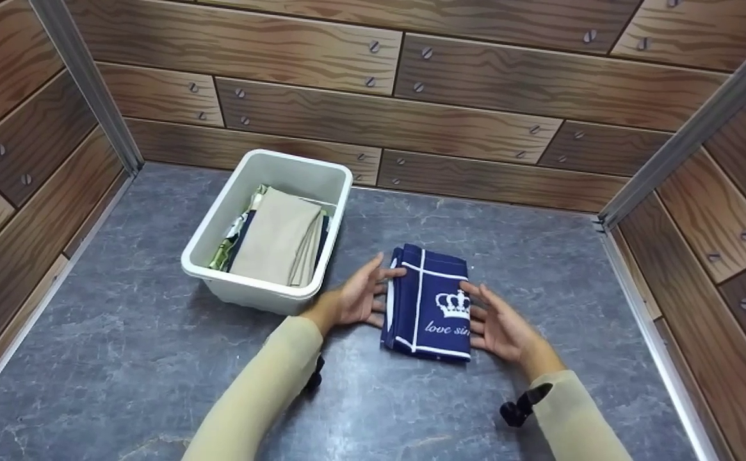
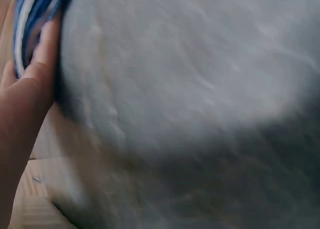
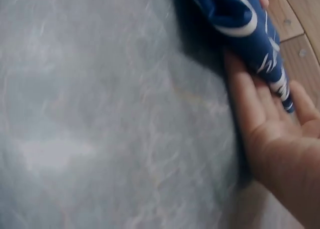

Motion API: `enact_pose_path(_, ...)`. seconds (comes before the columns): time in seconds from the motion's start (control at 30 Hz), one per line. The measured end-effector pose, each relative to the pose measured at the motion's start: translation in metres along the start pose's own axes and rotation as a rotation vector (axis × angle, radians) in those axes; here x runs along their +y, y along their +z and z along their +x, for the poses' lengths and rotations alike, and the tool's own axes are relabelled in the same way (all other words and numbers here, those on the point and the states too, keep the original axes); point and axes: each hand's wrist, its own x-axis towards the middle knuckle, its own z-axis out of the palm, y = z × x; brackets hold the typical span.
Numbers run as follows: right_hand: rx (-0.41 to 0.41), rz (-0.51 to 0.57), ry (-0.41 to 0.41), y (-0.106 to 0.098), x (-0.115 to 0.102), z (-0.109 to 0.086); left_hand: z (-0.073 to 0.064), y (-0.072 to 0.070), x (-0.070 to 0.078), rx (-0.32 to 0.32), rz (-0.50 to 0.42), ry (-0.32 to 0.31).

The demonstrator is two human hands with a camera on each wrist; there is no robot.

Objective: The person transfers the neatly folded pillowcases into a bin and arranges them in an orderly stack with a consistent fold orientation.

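Observation:
A navy blue folded cloth (image 1: 440,307) with white lines, a white crown and lettering sits between both hands in the head view. At its left side, the left hand (image 1: 363,294) has its fingers spread, one fingertip overlapping the top. The right hand (image 1: 504,323) is at the opposite side, fingers stretched toward the cloth edge. In the right wrist view, the cloth (image 3: 250,34) shows edge-on, with straight fingers (image 3: 250,96) beside and beneath it and the thumb apart. The left wrist view catches the cloth's layered edge (image 2: 25,29) against the fingers.
A white plastic bin (image 1: 270,291) stands left of the cloth, holding a beige folded cloth (image 1: 276,237) among patterned green and dark ones. Wood-patterned panels (image 1: 321,109) wall in the grey marbled surface (image 1: 123,358) at the back and both sides.

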Motion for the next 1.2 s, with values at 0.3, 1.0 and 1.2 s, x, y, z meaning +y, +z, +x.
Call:
enact_pose_path(0.3, -0.064, 0.020, -0.036, -0.006, 0.006, -0.002, 0.002, -0.002, -0.007, -0.002, 0.045, 0.014)
enact_pose_path(1.0, -0.059, 0.045, -0.086, -0.007, 0.010, -0.005, 0.006, 0.005, -0.011, 0.061, 0.095, 0.073)
enact_pose_path(1.2, -0.033, 0.048, -0.079, -0.003, 0.014, -0.003, 0.003, 0.004, -0.014, 0.080, 0.100, 0.070)
